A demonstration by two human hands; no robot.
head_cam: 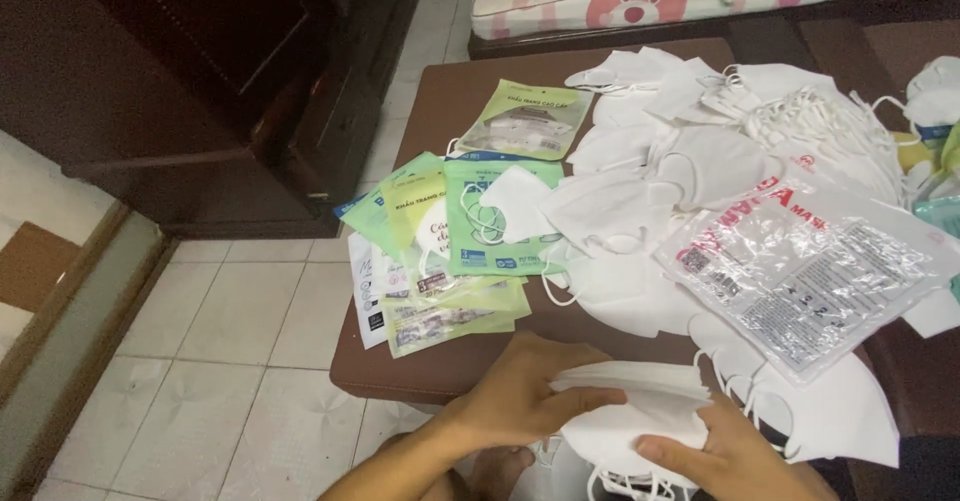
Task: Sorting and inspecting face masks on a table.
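Gripping a stack of folded white fabric face masks (630, 401) at the near edge of the brown tabletop (470, 101), your left hand (525, 386) clamps its top with thumb and fingers closed while your right hand (715, 451) pinches the lower side. Beyond them a big loose heap of white masks (700, 151) waits ungathered, partly under a clear printed plastic bag (810, 271). To the left lie green and white flat packets (450, 251), some seemingly filled already. By the look of it, most masks remain unsorted.
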